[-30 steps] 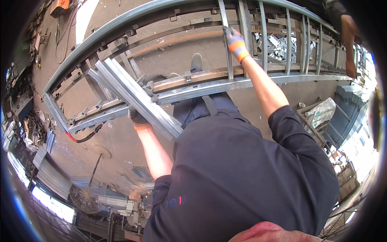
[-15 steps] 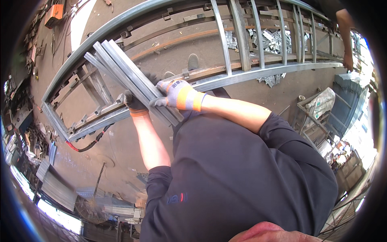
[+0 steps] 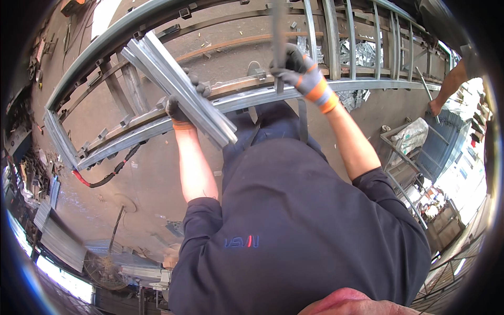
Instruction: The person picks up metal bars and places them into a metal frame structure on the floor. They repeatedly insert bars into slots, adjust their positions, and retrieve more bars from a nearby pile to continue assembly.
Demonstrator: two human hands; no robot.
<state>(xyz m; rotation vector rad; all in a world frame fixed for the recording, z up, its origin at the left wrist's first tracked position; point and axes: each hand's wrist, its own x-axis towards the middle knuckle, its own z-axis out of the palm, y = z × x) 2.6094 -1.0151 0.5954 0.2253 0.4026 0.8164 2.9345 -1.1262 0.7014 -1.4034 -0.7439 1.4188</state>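
Note:
My left hand (image 3: 181, 113), in a dark glove with an orange cuff, is closed around a bundle of galvanized steel bars (image 3: 170, 79). The bundle slants over the near rail of a long metal frame (image 3: 139, 153). To its right, my right hand (image 3: 311, 84), in a grey and orange glove, grips a single steel bar (image 3: 279, 39). That bar stands roughly upright in the picture, blurred by motion, its lower end close to the near rail. Several crosswise bars (image 3: 351, 42) span the right part of the frame.
At the far right, a co-worker's hand (image 3: 434, 107) holds a thin bar (image 3: 426, 86). A metal rack with a pale sack (image 3: 412, 135) stands at right. Metal offcuts (image 3: 362, 54) lie beneath the frame. A red and black cable (image 3: 107, 180) hangs by its left end; a fan (image 3: 107, 270) stands lower left.
My right hand has left the bundle and moved right, now with one bar in it. My left hand keeps the bundle. The co-worker's hand has moved away from the frame, holding a bar.

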